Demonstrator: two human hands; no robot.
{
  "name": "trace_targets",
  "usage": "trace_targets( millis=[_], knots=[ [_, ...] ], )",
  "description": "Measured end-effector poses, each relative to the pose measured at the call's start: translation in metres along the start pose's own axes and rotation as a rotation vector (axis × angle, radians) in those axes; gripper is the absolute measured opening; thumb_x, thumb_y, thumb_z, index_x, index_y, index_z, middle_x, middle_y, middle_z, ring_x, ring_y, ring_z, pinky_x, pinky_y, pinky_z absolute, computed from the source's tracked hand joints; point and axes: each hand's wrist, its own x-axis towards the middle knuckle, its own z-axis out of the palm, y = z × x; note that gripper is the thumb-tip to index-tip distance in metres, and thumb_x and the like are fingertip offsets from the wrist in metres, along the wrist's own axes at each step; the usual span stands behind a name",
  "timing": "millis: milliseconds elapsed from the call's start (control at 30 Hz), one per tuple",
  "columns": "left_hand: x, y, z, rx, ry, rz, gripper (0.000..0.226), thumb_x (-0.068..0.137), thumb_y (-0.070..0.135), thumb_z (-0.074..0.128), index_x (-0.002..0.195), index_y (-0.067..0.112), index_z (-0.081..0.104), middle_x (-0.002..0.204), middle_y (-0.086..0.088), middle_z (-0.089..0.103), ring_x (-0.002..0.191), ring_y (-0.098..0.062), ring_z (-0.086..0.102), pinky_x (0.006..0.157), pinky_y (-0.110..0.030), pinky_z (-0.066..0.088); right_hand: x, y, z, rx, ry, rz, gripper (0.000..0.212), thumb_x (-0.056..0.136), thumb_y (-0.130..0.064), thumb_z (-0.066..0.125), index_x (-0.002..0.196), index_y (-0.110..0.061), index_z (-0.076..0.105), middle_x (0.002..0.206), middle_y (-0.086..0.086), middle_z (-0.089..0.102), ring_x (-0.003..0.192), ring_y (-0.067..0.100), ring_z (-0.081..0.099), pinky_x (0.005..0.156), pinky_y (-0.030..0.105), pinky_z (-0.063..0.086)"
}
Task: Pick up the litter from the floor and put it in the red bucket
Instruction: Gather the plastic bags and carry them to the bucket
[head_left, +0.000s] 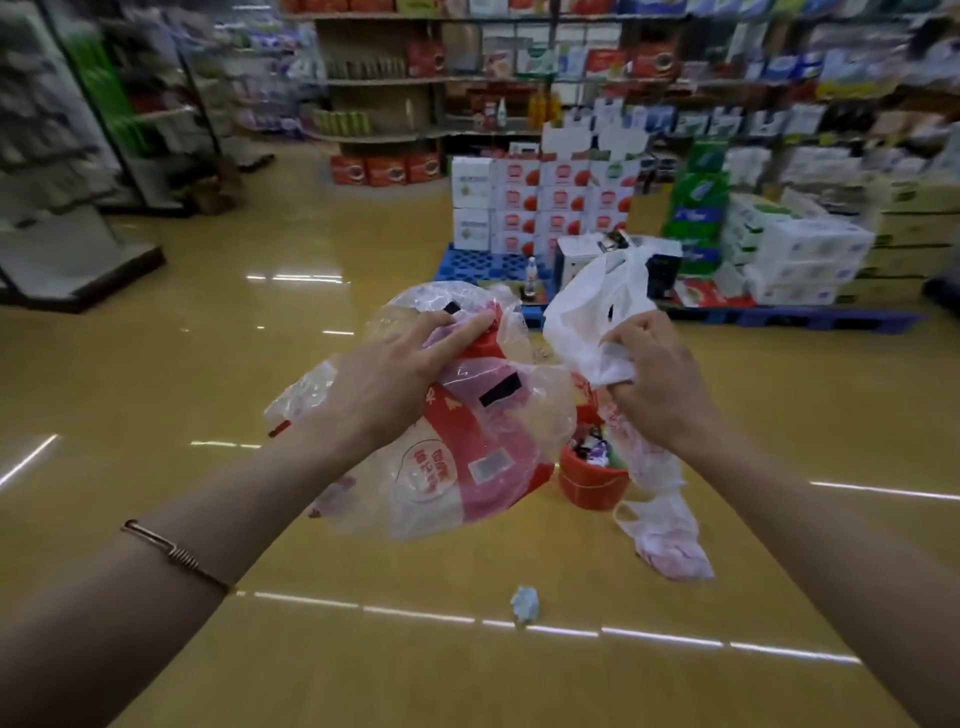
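Note:
My left hand (387, 376) grips a large crumpled clear plastic wrapper with red print (467, 447), held up in front of me. My right hand (657, 376) clutches a white plastic bag (597, 306), and a second thin pinkish white bag (660, 525) hangs down from the same hand. The red bucket (592, 486) stands on the floor below and between my hands, partly hidden by the wrapper, with litter showing inside it. A small crumpled pale paper ball (525, 604) lies on the yellow floor nearer to me.
Stacked cartons on a blue pallet (467, 262) stand just beyond the bucket, with more boxed goods to the right. Shop shelves line the back wall, and a grey shelf unit (67, 208) stands at the left. Glossy yellow floor spreads around.

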Motion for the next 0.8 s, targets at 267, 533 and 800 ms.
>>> trace_targets(
  millis=[267, 533, 800],
  knots=[
    [0.075, -0.073, 0.049, -0.004, 0.002, -0.057, 0.088, 0.085, 0.004, 0.053, 0.142, 0.047, 0.001, 0.145, 0.002, 0.037, 0.098, -0.030, 0.060, 0.050, -0.030, 0.038, 0.114, 0.018, 0.061, 0.040, -0.075, -0.062, 0.034, 0.083, -0.004, 0.060, 0.117, -0.006, 0.057, 0.118, 0.007, 0.043, 0.088, 0.016, 0.042, 0.074, 0.029, 0.038],
    [0.194, -0.165, 0.116, -0.042, 0.009, 0.053, 0.093, 0.084, 0.007, 0.056, 0.141, 0.051, -0.003, 0.143, -0.001, 0.040, 0.093, -0.032, 0.062, 0.050, -0.031, 0.042, 0.235, 0.046, 0.118, -0.010, -0.062, 0.019, 0.033, 0.082, -0.005, 0.062, 0.115, -0.004, 0.058, 0.116, 0.009, 0.046, 0.093, 0.026, 0.050, 0.071, 0.030, 0.039],
    [0.331, -0.214, 0.177, -0.068, -0.035, 0.166, 0.090, 0.087, 0.008, 0.054, 0.145, 0.046, -0.002, 0.149, 0.000, 0.026, 0.112, -0.034, 0.052, 0.060, -0.036, 0.049, 0.332, 0.095, 0.158, -0.063, 0.012, 0.186, 0.031, 0.082, -0.003, 0.060, 0.113, -0.005, 0.059, 0.114, 0.008, 0.048, 0.090, 0.026, 0.052, 0.069, 0.029, 0.037]
  ],
)
